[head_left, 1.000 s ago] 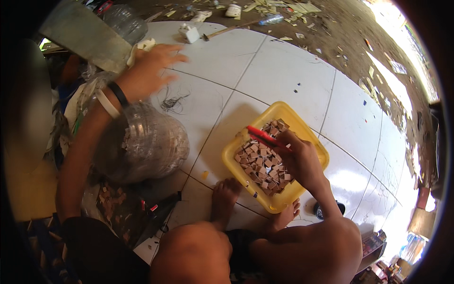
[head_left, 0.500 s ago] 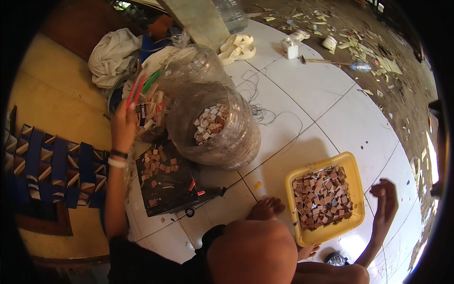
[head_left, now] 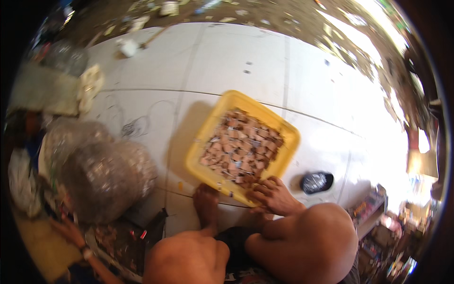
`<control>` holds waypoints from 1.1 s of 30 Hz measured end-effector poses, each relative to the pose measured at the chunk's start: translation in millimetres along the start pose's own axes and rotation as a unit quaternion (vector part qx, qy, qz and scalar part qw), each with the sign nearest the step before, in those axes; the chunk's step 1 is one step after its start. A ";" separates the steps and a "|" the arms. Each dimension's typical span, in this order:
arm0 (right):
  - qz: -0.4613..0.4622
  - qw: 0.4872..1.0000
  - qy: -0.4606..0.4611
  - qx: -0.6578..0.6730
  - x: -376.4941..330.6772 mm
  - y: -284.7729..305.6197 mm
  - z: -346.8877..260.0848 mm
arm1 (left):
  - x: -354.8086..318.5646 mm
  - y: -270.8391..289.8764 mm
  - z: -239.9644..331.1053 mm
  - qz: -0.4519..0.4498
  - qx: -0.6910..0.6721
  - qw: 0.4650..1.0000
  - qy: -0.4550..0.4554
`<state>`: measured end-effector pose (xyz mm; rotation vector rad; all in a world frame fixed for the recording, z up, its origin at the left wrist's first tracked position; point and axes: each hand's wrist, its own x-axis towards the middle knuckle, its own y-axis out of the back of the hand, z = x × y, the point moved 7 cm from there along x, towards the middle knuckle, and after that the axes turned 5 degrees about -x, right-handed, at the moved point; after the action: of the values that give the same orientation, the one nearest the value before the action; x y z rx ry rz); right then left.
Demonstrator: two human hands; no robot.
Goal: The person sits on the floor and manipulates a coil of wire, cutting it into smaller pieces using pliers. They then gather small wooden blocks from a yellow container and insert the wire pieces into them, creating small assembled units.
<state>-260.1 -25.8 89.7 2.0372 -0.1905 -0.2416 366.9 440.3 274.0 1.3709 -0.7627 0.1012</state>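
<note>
A yellow plastic basin (head_left: pixel 288 146) holds a heap of small brown square pieces (head_left: pixel 243 149), with thin pale bits among them. My right hand (head_left: pixel 274 196) is at its near corner, fingers curled over the rim. Far to the left, my left hand (head_left: pixel 71 232) is beside the large clear plastic container (head_left: pixel 101 182). Its fingers look stretched apart, though motion smears them, and I make out nothing held. Below that container lies a dark board (head_left: pixel 118 246) with brown pieces and small red bits on it.
A black round object (head_left: pixel 317 182) lies right of the basin. Tangled wire (head_left: pixel 135 125) rests on the white tiles. Sandals (head_left: pixel 90 85), a white container (head_left: pixel 127 47) and a hammer-like tool (head_left: pixel 151 39) are farther off. A shelf (head_left: pixel 369 210) stands at right.
The view has swung right, so the basin now sits near the middle. My right hand has come to the basin's rim. The red strip-like item no longer shows in my left hand.
</note>
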 end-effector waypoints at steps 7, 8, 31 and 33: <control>0.125 0.990 -0.004 -0.066 40.7 17.3 23.2 | -18.2 76.4 163.8 0.068 -0.262 0.963 -0.017; 0.135 0.989 -0.007 -0.066 53.0 19.8 36.0 | -24.6 80.4 191.1 0.064 -0.302 0.951 -0.028; 0.176 0.813 -0.555 -0.016 -203.1 10.2 147.7 | -236.8 53.5 606.6 -0.765 -0.452 0.369 -0.272; 0.169 0.788 -0.584 0.097 -233.2 1.1 162.3 | -246.9 59.3 621.9 -0.758 -0.406 0.395 -0.323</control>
<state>-526.7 -109.9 38.3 1.7199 -1.3752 -1.2775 -116.5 -18.9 192.0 0.5709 0.2122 -2.1146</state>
